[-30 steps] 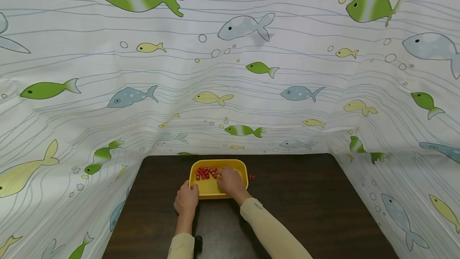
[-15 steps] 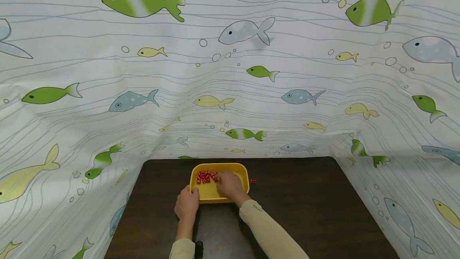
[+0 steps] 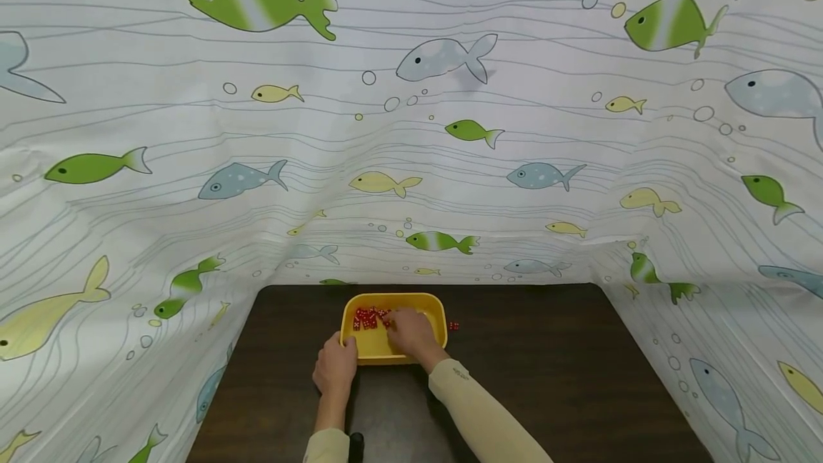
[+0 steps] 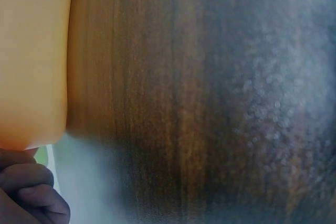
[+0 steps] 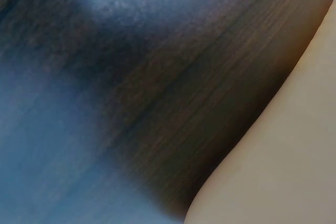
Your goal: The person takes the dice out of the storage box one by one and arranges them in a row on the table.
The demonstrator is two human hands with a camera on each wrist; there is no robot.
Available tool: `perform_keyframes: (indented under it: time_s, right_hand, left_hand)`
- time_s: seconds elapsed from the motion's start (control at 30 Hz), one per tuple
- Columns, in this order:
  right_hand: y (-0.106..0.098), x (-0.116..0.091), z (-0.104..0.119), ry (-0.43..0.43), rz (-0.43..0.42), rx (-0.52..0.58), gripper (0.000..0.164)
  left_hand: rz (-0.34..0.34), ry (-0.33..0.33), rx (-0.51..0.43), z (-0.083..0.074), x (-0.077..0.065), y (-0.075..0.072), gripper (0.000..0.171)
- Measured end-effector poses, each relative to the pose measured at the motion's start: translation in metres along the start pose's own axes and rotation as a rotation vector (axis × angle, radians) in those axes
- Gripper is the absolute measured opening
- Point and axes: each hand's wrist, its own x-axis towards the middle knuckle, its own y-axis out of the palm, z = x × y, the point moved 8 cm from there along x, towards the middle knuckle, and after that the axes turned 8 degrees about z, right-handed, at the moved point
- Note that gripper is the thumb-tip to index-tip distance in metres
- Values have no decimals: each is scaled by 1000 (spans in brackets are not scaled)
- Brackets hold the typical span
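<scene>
A yellow tray (image 3: 393, 360) with rounded corners stands near the table's far edge in the head view. My left hand (image 3: 336, 364) grips its front left corner; in the left wrist view curled fingers (image 4: 37, 190) show below the tray's wall (image 4: 31, 56). Several red dice with white dots (image 3: 366, 319) lie grouped in the tray's back left part. My right hand (image 3: 410, 332) reaches inside over the right half, its fingertips at the right end of the dice group. Whether it pinches a die I cannot tell. The right wrist view shows only blurred table and bare skin.
Just outside the tray's right wall, red dice (image 3: 454, 326) sit on the dark wooden table (image 3: 546, 370). A white sheet printed with fish (image 3: 386, 134) hangs behind and along both sides. A small black object (image 3: 356, 443) shows beside the left sleeve.
The head view has tilted a little, so the scene sits slightly lower. Both hands keep nearly the same place at the tray; the right fingers have shifted only slightly by the dice.
</scene>
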Motion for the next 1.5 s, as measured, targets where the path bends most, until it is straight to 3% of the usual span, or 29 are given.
perform_keyframes:
  time_s: [0.23, 0.67, 0.9, 1.5]
  right_hand:
    - [4, -1, 0, -10, 13, 25, 28]
    - [-12, 0, 1, -20, -17, 46, 27]
    - [-8, -1, 1, -2, 21, 58, 28]
    - [-2, -6, -1, 15, 37, 69, 9]
  left_hand:
    - [-11, -4, -2, 2, -2, 0, 31]
    - [-7, -17, 2, -8, 6, -1, 31]
    - [-7, -20, -6, -6, 4, -1, 31]
    - [8, -29, 5, 0, 1, 0, 37]
